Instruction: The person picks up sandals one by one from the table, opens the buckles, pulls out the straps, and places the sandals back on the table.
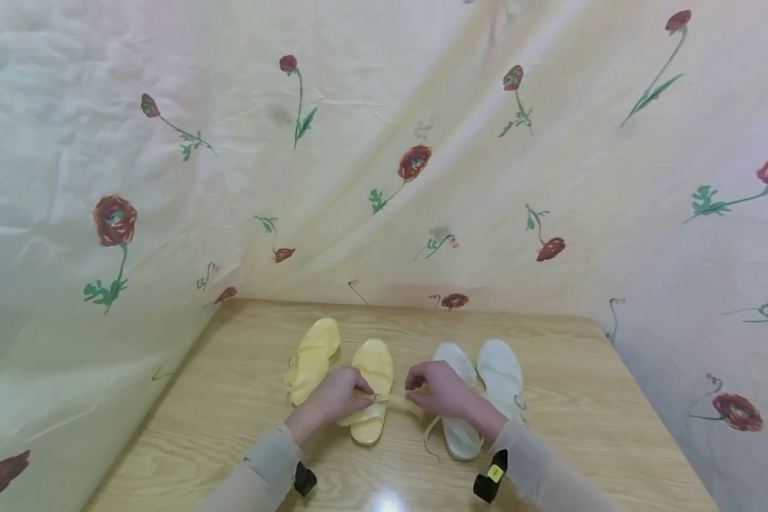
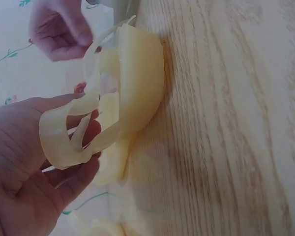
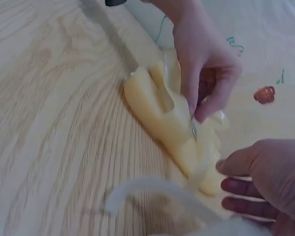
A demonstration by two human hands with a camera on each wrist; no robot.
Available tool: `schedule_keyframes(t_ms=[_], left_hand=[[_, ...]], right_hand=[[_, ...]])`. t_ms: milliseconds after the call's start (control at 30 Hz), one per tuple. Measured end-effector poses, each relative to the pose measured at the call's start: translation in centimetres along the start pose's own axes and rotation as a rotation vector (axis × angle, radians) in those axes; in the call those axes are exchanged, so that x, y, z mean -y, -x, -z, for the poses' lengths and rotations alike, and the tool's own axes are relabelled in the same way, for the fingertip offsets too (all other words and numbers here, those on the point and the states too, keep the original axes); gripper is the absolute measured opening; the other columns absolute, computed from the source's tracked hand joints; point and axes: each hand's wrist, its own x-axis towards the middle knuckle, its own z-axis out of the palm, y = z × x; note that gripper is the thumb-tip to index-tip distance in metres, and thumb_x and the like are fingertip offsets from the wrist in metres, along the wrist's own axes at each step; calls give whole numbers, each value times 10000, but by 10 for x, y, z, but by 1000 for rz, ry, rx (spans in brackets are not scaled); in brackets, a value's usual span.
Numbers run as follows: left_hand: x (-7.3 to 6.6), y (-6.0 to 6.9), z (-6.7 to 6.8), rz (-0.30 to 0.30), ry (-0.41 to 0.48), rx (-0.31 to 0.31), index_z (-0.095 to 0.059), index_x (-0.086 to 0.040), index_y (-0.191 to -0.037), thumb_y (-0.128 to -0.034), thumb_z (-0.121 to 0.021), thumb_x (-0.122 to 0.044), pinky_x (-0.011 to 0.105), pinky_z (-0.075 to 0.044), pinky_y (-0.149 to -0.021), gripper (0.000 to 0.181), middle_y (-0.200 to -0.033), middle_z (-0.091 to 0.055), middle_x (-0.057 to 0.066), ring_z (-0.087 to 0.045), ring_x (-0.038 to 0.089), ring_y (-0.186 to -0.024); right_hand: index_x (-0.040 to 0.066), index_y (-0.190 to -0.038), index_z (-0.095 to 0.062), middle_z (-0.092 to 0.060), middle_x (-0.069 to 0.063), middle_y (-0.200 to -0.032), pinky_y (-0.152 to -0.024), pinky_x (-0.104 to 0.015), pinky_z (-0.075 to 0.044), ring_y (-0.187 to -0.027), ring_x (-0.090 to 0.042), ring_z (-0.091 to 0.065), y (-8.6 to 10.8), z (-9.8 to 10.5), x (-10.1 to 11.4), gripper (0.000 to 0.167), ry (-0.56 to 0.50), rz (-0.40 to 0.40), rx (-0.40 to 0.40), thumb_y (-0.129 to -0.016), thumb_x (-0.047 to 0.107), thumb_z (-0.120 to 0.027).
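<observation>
My left hand (image 1: 336,395) pinches the strap at the metal buckle (image 3: 194,129) of the right-hand yellow sandal (image 1: 372,359), which rests sole down on the wooden table. In the left wrist view, the thumb and fingers of my left hand (image 2: 34,152) lie around the yellow ankle strap (image 2: 56,137). The loose strap end reaches toward my right hand (image 1: 448,391), whose thumb and fingers are slightly apart beside it in the right wrist view; whether they touch it is unclear. That sandal's sole (image 2: 145,78) faces the left wrist camera side-on.
Another yellow sandal (image 1: 316,348) lies to the left. Two white sandals (image 1: 500,370) (image 1: 462,434) lie to the right, partly under my right hand and forearm, one with a loose strap. Flowered cloth (image 1: 358,178) hangs behind and beside the wooden table (image 1: 582,412).
</observation>
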Motion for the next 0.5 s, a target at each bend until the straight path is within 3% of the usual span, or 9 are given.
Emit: schedule_keyframes(t_ms=[133,233,367,500], left_hand=[[-1,0,3,-5,-56,-18,-852,-133,-942,-879,-876,-196,360,-509,-884,93,-916,-812,-7,-616,146,-905],[-3,0,5,-18,-44,-26,-851,-113,-957,-882,-875,-176,323,-531,-877,101,-919,-815,7,-670,154,-896],[-5,1,7,-14,21,-14,-846,-72,-983,-910,-849,-139,240,-588,-815,98,-951,-832,43,-762,180,-912],[-5,1,8,-18,50,-18,-848,-66,-975,-921,-837,-130,220,-603,-777,84,-954,-840,46,-787,167,-899]], right_hand=[[118,-995,-797,-781,31,-927,-764,-262,-596,-856,-80,-698,-14,-10,13,57,-46,13,28,-944,144,-794],[122,-1021,-819,-789,32,-901,-703,-205,-560,-789,-20,-658,-24,-18,22,94,-61,35,43,-952,183,-800],[130,-956,-836,-792,40,-820,-640,-166,-528,-687,43,-604,-31,-26,29,86,-49,64,26,-930,211,-834],[147,-860,-828,-783,56,-767,-623,-158,-517,-659,61,-585,-34,-31,28,77,-51,33,12,-897,204,-864]])
